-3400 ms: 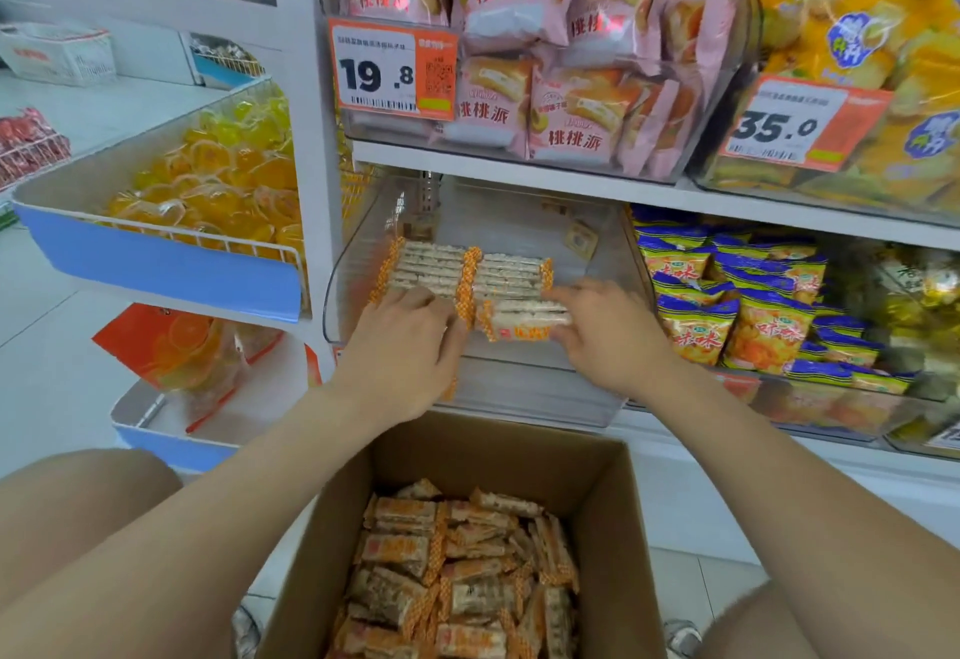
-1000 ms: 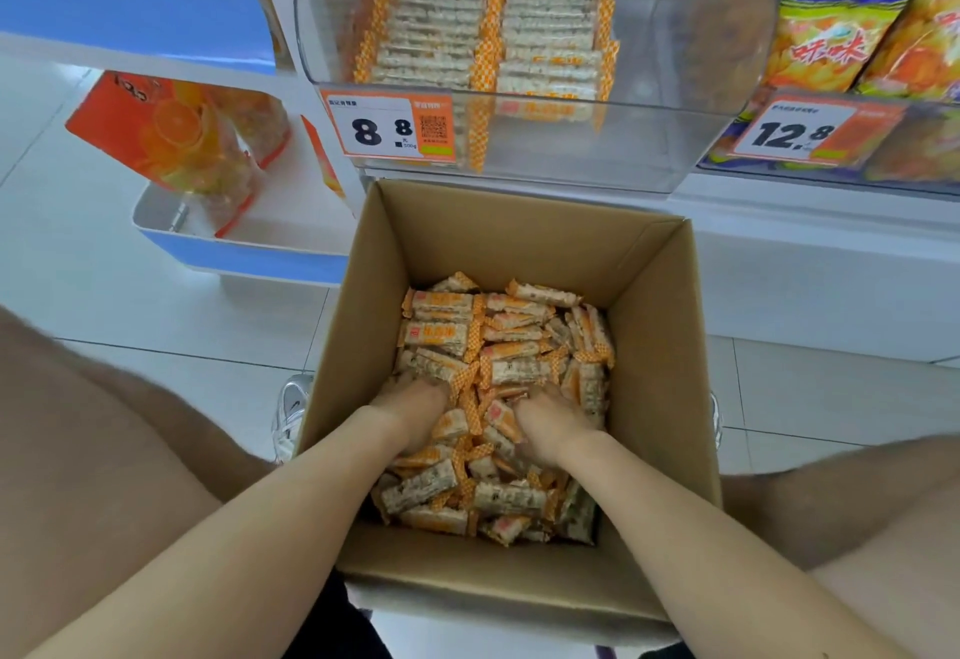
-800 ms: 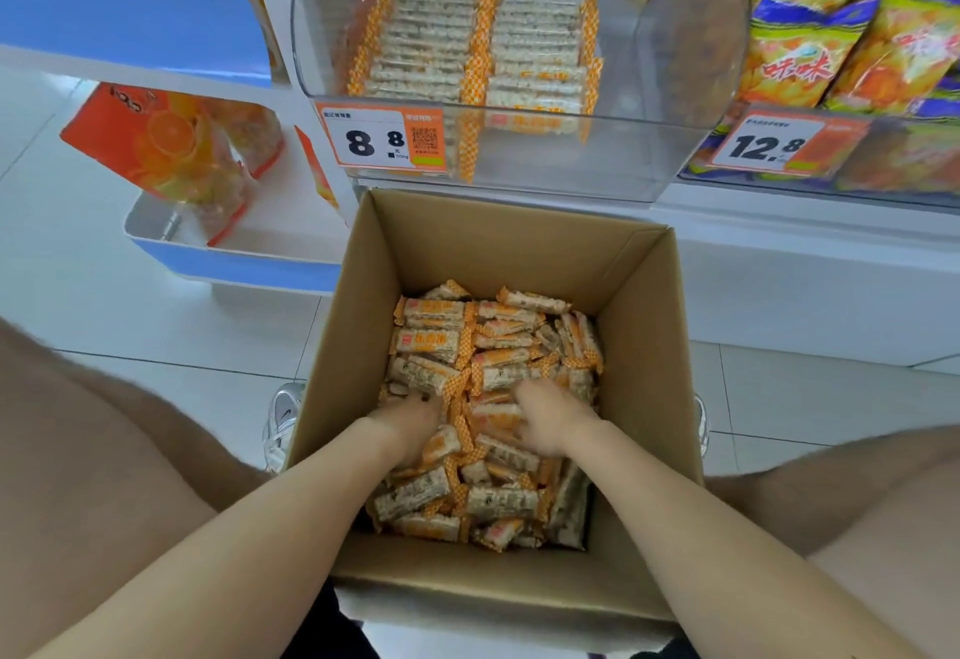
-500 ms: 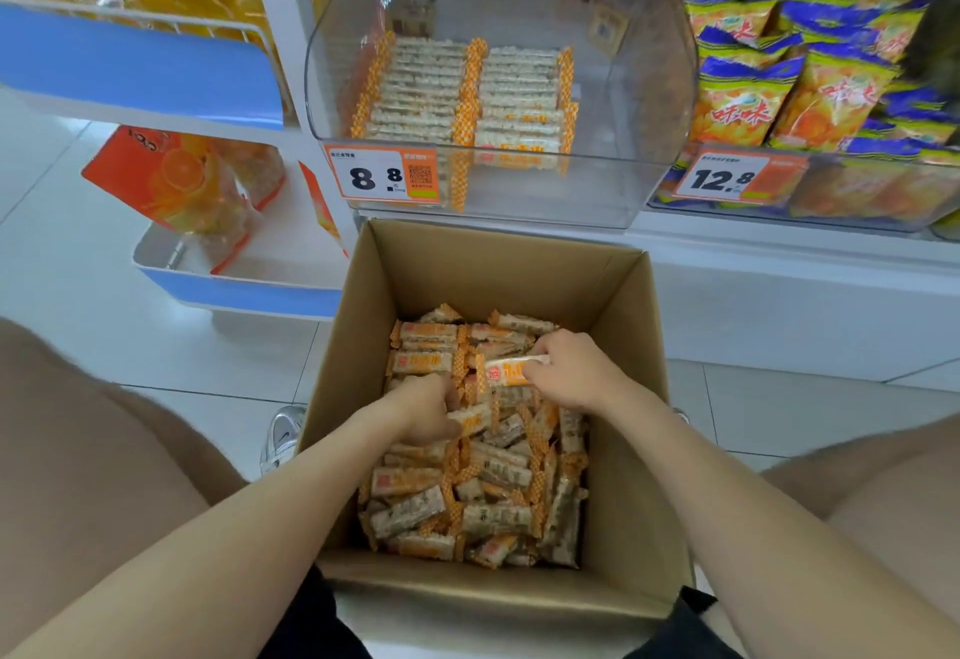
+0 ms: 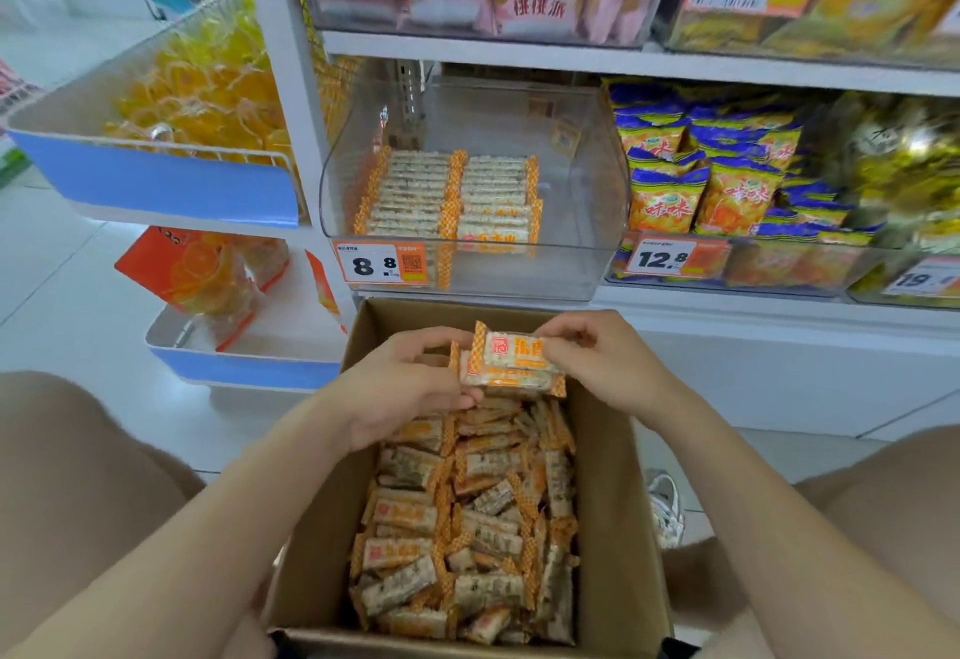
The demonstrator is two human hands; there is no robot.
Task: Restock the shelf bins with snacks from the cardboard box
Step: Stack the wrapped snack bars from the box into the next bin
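Snack bars [image 5: 514, 361] pinched between left hand [image 5: 400, 385] and right hand [image 5: 610, 364], count unclear.

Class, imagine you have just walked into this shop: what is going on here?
A person facing a shop shelf is restocking. Both hands hold a small stack of orange-and-white snack bars above the open cardboard box. The left hand grips the stack from the side, and the right hand pinches the top bar. Many more bars lie in the box. The clear bin above, tagged 8.8, holds two neat rows of the same bars, with room beside them.
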